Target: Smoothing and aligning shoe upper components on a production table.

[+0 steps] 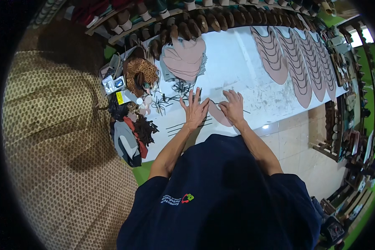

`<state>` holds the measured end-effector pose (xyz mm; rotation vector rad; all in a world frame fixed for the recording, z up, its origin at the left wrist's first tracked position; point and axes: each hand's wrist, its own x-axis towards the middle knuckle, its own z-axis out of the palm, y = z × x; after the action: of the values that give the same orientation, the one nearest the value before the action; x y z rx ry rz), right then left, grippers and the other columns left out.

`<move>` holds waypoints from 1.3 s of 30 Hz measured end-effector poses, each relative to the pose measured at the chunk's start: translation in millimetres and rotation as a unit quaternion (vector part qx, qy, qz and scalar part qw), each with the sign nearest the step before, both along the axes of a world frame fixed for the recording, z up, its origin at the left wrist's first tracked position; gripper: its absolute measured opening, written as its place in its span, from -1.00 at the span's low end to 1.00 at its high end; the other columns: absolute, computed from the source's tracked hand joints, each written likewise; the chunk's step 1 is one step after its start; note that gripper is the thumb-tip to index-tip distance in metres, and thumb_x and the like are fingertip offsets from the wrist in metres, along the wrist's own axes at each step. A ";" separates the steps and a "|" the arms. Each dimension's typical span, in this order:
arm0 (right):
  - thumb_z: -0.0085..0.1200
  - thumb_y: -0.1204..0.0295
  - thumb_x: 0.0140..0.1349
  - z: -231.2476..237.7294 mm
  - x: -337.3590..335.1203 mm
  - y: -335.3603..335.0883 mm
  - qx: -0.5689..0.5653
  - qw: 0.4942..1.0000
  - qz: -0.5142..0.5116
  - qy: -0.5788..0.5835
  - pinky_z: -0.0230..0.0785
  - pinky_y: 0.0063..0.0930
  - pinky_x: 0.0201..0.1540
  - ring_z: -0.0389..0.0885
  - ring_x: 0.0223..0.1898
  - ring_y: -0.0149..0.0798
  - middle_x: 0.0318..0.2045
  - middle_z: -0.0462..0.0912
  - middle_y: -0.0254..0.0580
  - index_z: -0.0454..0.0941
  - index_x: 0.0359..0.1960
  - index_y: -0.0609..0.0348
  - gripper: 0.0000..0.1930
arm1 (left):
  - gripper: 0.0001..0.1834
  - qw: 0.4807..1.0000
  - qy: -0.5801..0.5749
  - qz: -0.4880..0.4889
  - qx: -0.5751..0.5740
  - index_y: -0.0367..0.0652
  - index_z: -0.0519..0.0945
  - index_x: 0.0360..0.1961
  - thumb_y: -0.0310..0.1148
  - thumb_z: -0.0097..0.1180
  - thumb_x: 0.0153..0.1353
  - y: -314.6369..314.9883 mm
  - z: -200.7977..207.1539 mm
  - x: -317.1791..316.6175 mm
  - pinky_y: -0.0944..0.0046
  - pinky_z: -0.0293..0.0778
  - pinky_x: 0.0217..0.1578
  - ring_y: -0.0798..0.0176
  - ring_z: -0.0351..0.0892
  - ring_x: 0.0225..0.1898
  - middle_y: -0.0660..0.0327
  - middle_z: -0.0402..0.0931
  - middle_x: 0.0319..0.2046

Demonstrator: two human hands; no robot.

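Observation:
A rounded pink piece (220, 116) lies at the table's near edge between my hands, with a thin dark strip (214, 102) along its upper edge. At its left, my left hand (192, 110) pinches the strip between thumb and index finger while the other fingers spread over the table. My right hand (234, 107) closes thumb and index finger at the strip on the other side, its remaining fingers raised apart. The strip's far end shows past my right hand. Several straight dark strips (183, 128) lie beside my left wrist.
Pink pieces with dark curved lines (300, 71) lie in overlapping rows at the right of the white table (233, 50). A pink and grey stack (183, 60) sits farther back, near tangled dark strips (181, 87). Leopard-print material (141, 73) and scraps crowd the left; shoe forms (214, 21) line the back.

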<state>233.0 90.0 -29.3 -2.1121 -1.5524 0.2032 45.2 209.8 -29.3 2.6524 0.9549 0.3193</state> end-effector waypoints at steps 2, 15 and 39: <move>0.33 0.25 0.22 -4.4 1.6 0.9 0.014 0.999 0.033 -0.018 -0.03 0.28 0.50 0.33 0.44 0.06 0.28 0.56 -0.16 0.79 -0.37 0.06 -0.83 | -0.70 1.000 0.001 0.001 -0.011 0.29 0.75 0.10 -0.08 0.17 0.42 -0.1 3.5 2.5 -0.74 -0.29 0.34 -0.15 -0.06 0.61 0.11 0.07 0.62; 0.32 0.24 0.14 8.1 -10.4 -1.5 -0.057 0.997 -0.051 0.029 -0.15 0.58 0.44 0.27 0.47 0.08 0.26 0.56 -0.27 0.76 -0.53 0.04 -0.80 | -0.70 0.996 0.025 -0.051 0.063 0.20 0.76 0.09 -0.14 0.19 0.39 3.2 0.4 3.2 -0.70 -0.25 0.34 -0.20 -0.05 0.60 0.01 0.06 0.61; 0.35 0.17 0.18 3.6 -13.2 -1.0 -0.064 0.992 -0.085 0.067 -0.17 0.55 0.44 0.22 0.50 0.07 0.32 0.53 -0.26 0.80 -0.45 0.05 -0.76 | -0.54 0.997 0.040 -0.059 0.009 0.38 0.60 0.32 -0.20 0.12 0.41 -4.9 2.0 -4.1 -0.75 -0.25 0.33 -0.22 -0.05 0.60 0.10 0.01 0.63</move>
<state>219.8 88.9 -25.7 -2.2661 -1.3057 0.3853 41.1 204.9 -27.3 2.7430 0.8165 0.1954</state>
